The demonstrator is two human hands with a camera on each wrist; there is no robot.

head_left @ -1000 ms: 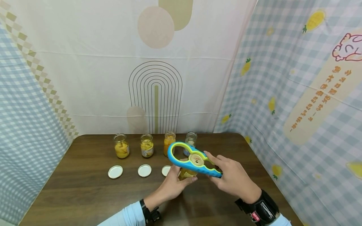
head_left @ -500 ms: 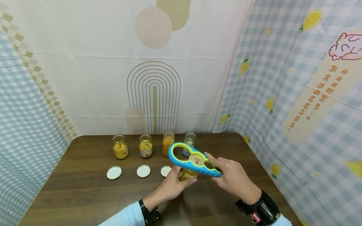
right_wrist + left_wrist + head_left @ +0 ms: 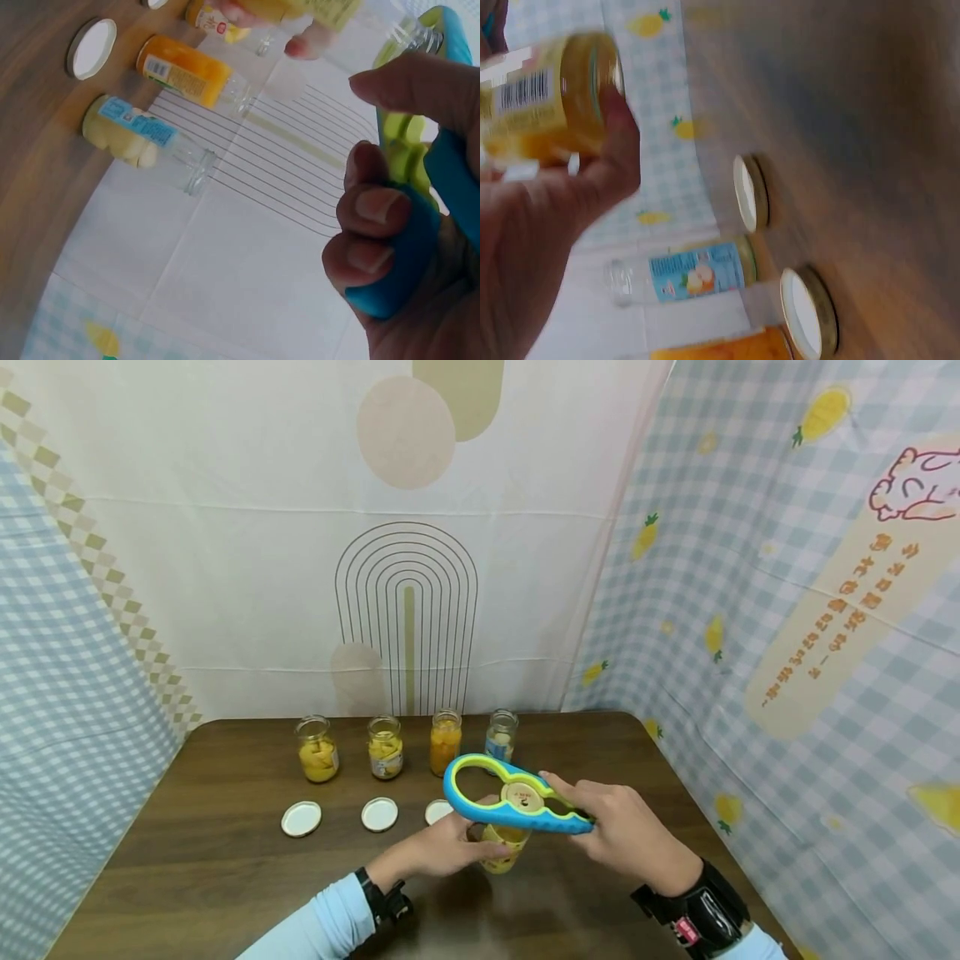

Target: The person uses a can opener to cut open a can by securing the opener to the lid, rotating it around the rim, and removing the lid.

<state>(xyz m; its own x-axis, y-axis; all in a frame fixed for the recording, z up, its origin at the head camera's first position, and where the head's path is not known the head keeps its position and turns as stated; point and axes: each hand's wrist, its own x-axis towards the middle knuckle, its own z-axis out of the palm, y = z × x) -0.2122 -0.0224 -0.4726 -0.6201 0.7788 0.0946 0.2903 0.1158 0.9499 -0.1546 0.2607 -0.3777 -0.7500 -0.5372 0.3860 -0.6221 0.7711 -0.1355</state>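
My left hand [image 3: 442, 847] grips a glass jar [image 3: 506, 862] of yellow fruit, its thumb across the near side. A barcode shows on the jar's label [image 3: 525, 91] in the left wrist view. Just above the jar, my right hand [image 3: 630, 835] holds a blue and green jar opener [image 3: 522, 797] by its handles, three fingertips [image 3: 369, 256] curled over the blue one. The opener's looped end overlaps the jar's top in the head view. In the right wrist view, the clear threaded neck [image 3: 416, 31] of the jar shows beside the opener's green inner edge.
Several lidless jars stand along the table's back: two with yellow fruit [image 3: 318, 760] [image 3: 386, 755], one orange [image 3: 446, 745], one pale with a blue label [image 3: 499, 742]. White-lined lids [image 3: 302, 818] [image 3: 379, 814] [image 3: 437, 811] lie before them. Cloth curtains [image 3: 247, 585] hang behind and beside.
My left hand has lowered and turned, bringing the jar down so that more of it shows beneath the opener. The opener has dipped slightly in my right hand.
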